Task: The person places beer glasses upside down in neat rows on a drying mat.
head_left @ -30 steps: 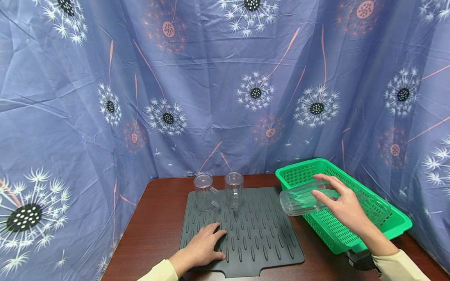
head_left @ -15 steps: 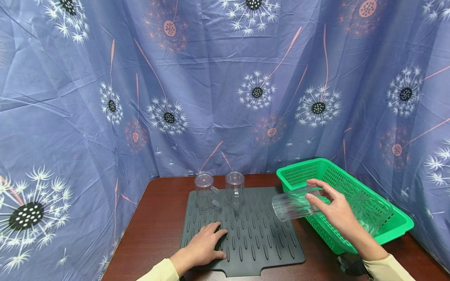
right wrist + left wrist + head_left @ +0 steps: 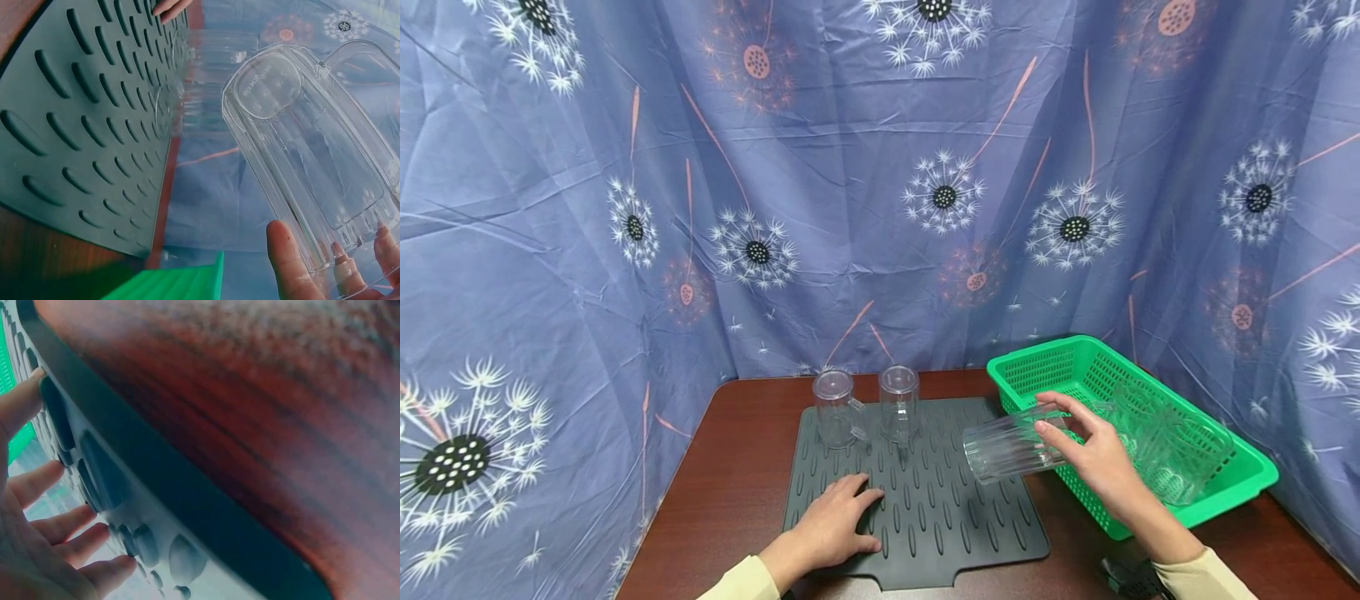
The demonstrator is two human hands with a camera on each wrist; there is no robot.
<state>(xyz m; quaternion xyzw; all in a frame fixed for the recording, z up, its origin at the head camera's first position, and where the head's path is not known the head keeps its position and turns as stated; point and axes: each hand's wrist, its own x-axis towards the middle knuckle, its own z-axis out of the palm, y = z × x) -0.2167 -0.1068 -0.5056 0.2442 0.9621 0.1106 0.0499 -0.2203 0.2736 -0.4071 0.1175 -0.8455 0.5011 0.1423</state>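
Note:
My right hand [image 3: 1093, 454] grips a clear mug [image 3: 1003, 446] by its rim end, holding it tilted on its side above the right part of the dark grey ribbed mat [image 3: 936, 517]. In the right wrist view, the mug's round embossed base [image 3: 269, 84] points away from the fingers, and its handle [image 3: 369, 56] shows at the upper right. My left hand [image 3: 831, 521] rests with spread fingers on the mat's left side; its fingertips [image 3: 119, 565] touch the ribs. Two more clear mugs, a left one [image 3: 833, 417] and a right one [image 3: 898, 412], stand bases up at the mat's back edge.
A green plastic basket [image 3: 1251, 479] stands on the right of the brown table [image 3: 718, 467], close beside the mat, with clear glassware [image 3: 1183, 458] inside. A blue curtain [image 3: 850, 208] with dandelion print hangs behind and along both sides.
My right hand has moved left and slightly down with the clear mug, from over the basket to over the mat's right edge. The left hand has stayed in place.

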